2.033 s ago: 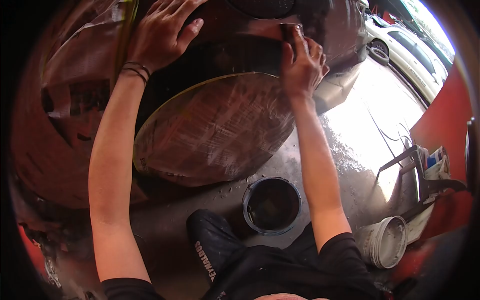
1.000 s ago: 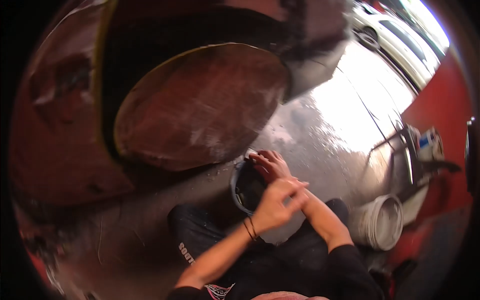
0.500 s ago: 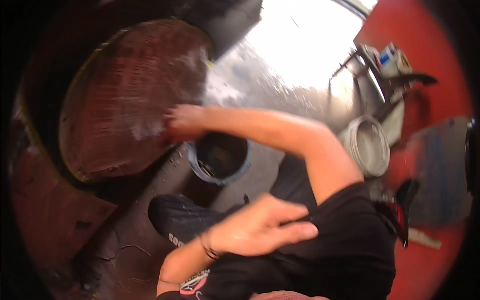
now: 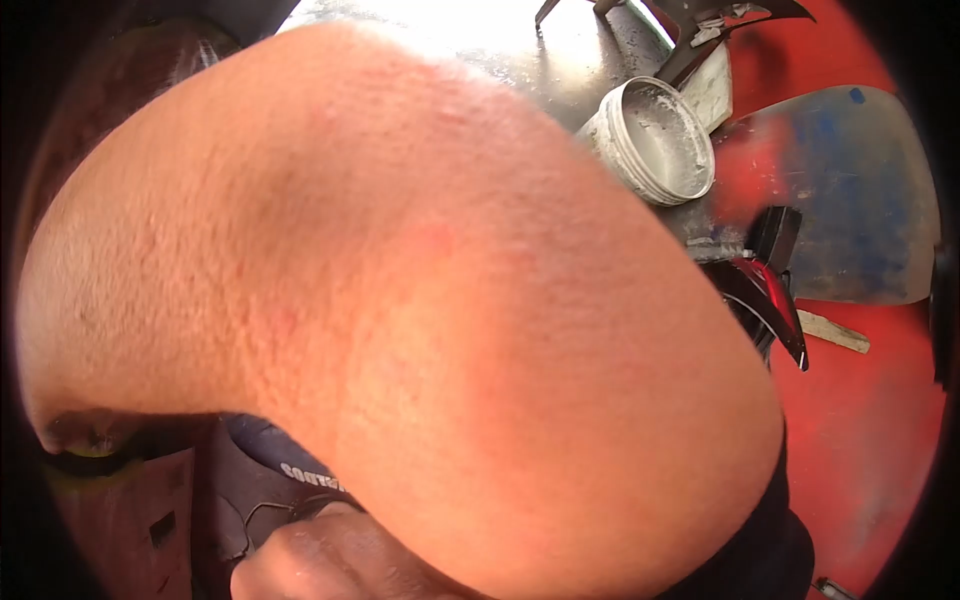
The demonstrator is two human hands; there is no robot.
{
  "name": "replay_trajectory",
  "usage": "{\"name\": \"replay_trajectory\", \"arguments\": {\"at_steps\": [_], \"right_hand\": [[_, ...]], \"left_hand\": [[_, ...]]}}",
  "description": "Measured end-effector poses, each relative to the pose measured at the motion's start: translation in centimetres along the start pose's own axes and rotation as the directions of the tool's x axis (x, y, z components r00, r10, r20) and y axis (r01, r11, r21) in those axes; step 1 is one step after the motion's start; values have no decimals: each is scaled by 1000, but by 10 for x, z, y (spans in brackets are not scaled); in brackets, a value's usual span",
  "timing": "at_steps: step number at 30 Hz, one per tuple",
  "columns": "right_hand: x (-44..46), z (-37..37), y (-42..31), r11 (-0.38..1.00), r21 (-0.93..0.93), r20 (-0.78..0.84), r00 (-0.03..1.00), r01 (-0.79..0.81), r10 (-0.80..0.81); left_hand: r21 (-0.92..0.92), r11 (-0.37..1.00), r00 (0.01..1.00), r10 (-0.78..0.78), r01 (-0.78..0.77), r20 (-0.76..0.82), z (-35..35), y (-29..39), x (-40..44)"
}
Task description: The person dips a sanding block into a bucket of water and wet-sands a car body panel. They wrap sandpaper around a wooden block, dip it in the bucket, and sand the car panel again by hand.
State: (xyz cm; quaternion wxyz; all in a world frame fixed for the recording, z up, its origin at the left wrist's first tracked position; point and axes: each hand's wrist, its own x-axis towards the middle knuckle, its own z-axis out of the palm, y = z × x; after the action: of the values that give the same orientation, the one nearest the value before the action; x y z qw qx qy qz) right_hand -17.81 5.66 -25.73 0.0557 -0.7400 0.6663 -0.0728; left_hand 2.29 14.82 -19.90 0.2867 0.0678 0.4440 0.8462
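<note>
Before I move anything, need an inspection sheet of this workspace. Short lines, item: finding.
Surface: grey floor, bright glare at the top; much of it hidden by the bare right arm.
Job's things: reddish panel at lower left, only partly in view.
Clutter: open white tub; red-and-black part; pale strip.
Grips: left hand at the bottom edge, fingers mostly hidden, so its grip can't be judged; right hand not in view.
Cables: one thin dark cord-like line at lower left; type unclear.
Surroundings: red surface at right, with a blue-stained sheet by it.
</note>
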Motion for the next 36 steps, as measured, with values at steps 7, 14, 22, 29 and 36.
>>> {"name": "replay_trajectory", "arguments": {"at_steps": [7,14,22,29,36], "right_hand": [[21,-18,-7,999,48,42,999,-6,4],[11,-59,-10,989,30,147,979,-148,142],[-47,-58,-2,981,-142,242,957,-131,162],[-134,27,34,952,163,234,947,-260,219],[-196,67,53,815,446,-123,877,-369,465]], "left_hand": [[-153,985,994,-74,85,75,25,3,-9],[-547,800,969,-219,248,119,79,13,-9],[-652,620,898,-259,437,356,95,9,-8],[678,495,802,544,-543,245,-13,38,-43],[786,617,805,483,-33,-345,-94,46,-75]]}}
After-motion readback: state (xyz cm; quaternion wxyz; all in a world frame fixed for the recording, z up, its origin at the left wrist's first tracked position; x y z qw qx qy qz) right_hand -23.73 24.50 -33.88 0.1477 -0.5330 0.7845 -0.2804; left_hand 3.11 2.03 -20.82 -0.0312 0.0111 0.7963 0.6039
